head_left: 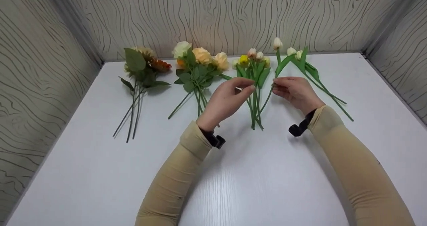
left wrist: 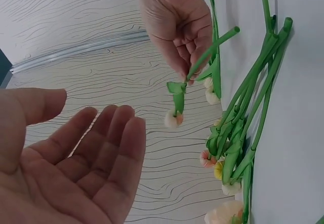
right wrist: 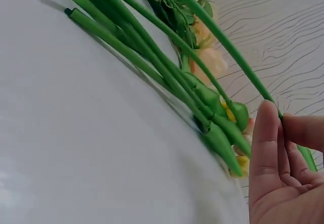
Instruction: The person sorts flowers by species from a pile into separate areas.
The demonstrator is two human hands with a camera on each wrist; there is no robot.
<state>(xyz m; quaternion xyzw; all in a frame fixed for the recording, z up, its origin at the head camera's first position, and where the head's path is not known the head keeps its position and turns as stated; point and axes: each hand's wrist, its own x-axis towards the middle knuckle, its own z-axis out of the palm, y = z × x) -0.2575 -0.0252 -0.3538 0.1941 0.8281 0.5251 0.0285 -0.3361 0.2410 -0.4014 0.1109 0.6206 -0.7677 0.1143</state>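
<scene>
Between thumb and fingers my right hand [head_left: 295, 90] pinches the green stem of a pale pinkish-white tulip [head_left: 277, 44], bloom upward. In the right wrist view, the pinched stem [right wrist: 230, 54] slants up past the fingertips. My left hand [head_left: 228, 97] holds nothing; the left wrist view shows its palm [left wrist: 76, 183] with fingers loosely bent and apart from the flower. A bunch of tulips [head_left: 254, 102] with yellow, pink and white blooms lies on the table between the hands, its stems crossing. Two whitish tulips [head_left: 312, 74] lie right of the right hand.
Roses [head_left: 202, 55] in cream and peach lie left of the tulips, partly behind the left hand. Farther left is a bunch with orange flowers [head_left: 160, 66] and dark leaves. All are on a white table [head_left: 260, 186], against a wood-grain patterned back wall [head_left: 213, 15].
</scene>
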